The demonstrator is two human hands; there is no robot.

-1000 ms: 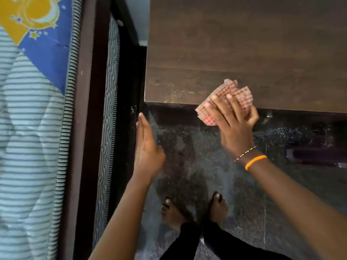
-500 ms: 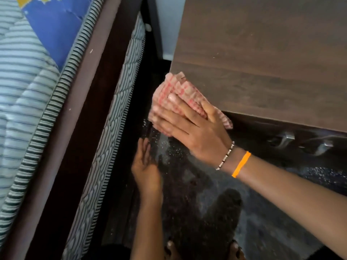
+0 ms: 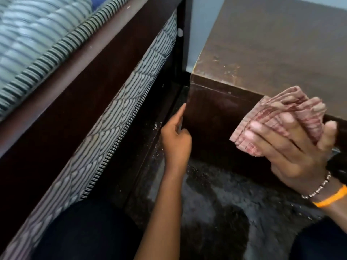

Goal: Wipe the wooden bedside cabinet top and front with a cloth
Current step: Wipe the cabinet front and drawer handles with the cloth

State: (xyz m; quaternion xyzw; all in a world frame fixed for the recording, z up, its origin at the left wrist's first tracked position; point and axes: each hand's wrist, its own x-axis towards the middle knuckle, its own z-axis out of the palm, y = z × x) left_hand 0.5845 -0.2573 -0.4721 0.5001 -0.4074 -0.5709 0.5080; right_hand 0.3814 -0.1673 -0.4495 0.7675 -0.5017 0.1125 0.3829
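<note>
The dark wooden bedside cabinet [image 3: 266,53] fills the upper right, its top showing pale dusty marks near the front left corner. My right hand [image 3: 293,147] presses a folded red-and-white checked cloth [image 3: 277,117] against the cabinet's front face just under the top edge. My left hand [image 3: 176,139] rests at the cabinet's front left corner, index finger stretched up along the edge and the other fingers loosely curled, holding nothing.
A dark wooden bed frame [image 3: 105,72] with a striped mattress [image 3: 33,40] stands close on the left, leaving a narrow gap beside the cabinet. The dark speckled floor [image 3: 216,203] lies below. My knee in dark clothing [image 3: 84,231] is at the bottom left.
My right hand carried the cloth left to the cabinet's front corner, then back right along the front face. My left hand rose from below to the cabinet's left edge. The view dropped lower.
</note>
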